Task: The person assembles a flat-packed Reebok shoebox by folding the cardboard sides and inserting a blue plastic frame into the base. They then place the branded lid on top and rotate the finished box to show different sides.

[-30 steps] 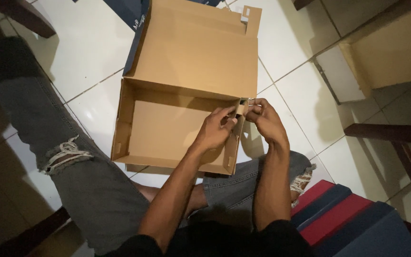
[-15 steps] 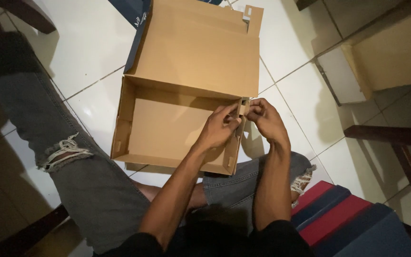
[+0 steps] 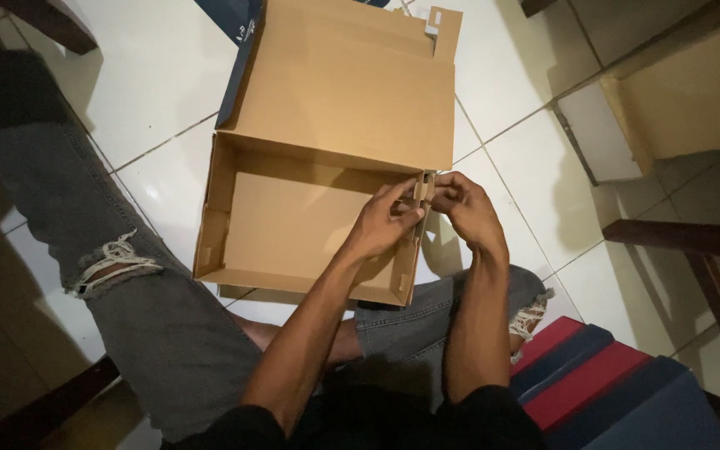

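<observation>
Little is changing since a second ago: both hands are staying at the same right rear corner of the box [image 3: 293, 225], fingers shifting only slightly. Left hand [image 3: 383, 223] is pinching the small cardboard tab [image 3: 423, 188] from inside, its grip narrow on it; right hand [image 3: 467, 208] is pressing the tab from outside, fingers curled close. Matte brown and corrugated, the box is lying open on glossy white floor tiles [image 3: 152, 83], flat lid [image 3: 352, 83] leaning back, beside ripped grey jeans [image 3: 118, 275].
</observation>
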